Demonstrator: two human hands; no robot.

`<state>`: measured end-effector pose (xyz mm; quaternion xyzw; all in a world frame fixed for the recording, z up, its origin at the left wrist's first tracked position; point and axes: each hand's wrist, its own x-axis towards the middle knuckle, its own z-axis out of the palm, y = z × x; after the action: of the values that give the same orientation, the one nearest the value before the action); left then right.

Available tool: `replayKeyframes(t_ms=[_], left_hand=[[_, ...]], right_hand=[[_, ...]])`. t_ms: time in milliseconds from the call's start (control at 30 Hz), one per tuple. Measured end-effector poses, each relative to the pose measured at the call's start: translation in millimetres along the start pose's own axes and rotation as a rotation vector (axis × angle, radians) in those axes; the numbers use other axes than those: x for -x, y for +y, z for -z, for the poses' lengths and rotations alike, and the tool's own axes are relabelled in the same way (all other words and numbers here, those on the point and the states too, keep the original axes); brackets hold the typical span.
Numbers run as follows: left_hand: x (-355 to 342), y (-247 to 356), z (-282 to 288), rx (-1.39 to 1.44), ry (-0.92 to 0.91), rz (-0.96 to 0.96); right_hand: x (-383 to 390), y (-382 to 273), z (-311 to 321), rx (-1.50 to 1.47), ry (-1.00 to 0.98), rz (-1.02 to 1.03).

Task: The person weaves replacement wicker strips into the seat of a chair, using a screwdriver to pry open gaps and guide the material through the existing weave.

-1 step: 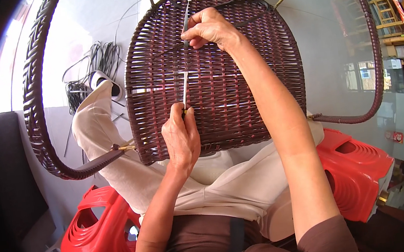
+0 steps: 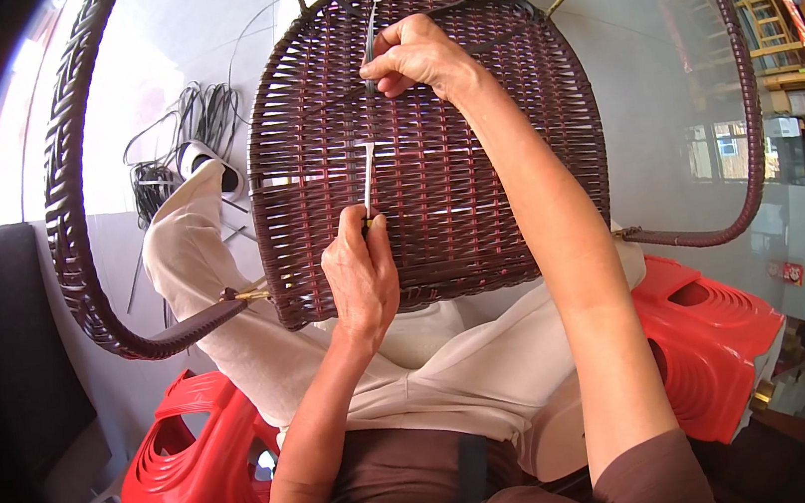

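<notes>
In front of me is the dark brown woven panel [image 2: 472,162] of a chair, with reddish strands showing through its weave. My left hand [image 2: 361,275] is closed around a slim screwdriver-like tool [image 2: 368,177], whose silver shaft points away from me and whose tip lies at the weave near the middle. Its handle is mostly hidden in my fingers; a bit of yellow shows. Farther off, my right hand [image 2: 414,57] pinches a dark flat weaving strip [image 2: 370,34] between thumb and fingers, just over the panel. Loose dark strip also trails across the panel's far part.
Woven armrest loops curve up at the left [image 2: 64,193] and right [image 2: 742,89]. A tangle of dark strips [image 2: 195,116] lies on the floor by my shoe [image 2: 224,173]. Red plastic stools stand at the left [image 2: 166,497] and right [image 2: 705,345]. Wooden frames [image 2: 768,36] stand far right.
</notes>
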<state>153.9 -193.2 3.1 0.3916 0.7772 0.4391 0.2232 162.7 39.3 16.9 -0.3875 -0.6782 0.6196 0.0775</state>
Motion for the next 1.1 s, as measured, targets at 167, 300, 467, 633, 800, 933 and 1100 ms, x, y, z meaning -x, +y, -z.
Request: replayKeyframes(t_ms=[167, 300, 467, 633, 800, 933, 1100], left_hand=[[0.6, -2.5, -2.3, -0.009, 0.035, -0.053], [0.6, -3.1, -3.1, -0.003, 0.040, -0.052], [0.0, -2.2, -3.5, -0.013, 0.034, -0.038], [0.7, -2.2, -3.3, -0.018, 0.022, -0.018], [2.7, -4.9, -5.5, -0.003, 0.046, -0.030], [3.5, -8.8, -6.9, 0.019, 0.084, -0.073], [2.6, -6.3, -7.2, 0.011, 0.073, -0.068]], right_hand=[[-2.0, -0.1, -0.2, 0.021, -0.007, 0.001], [-1.3, -0.4, -2.4, 0.002, -0.014, 0.007], [-2.4, 0.5, 0.6, -0.003, -0.022, 0.007], [-2.8, 5.7, -1.3, -0.029, 0.007, 0.016], [2.3, 3.6, -3.5, -0.068, 0.055, 0.017], [2.7, 2.2, -5.1, -0.066, 0.053, 0.020], [1.9, 2.6, -3.9, -0.047, 0.033, 0.006]])
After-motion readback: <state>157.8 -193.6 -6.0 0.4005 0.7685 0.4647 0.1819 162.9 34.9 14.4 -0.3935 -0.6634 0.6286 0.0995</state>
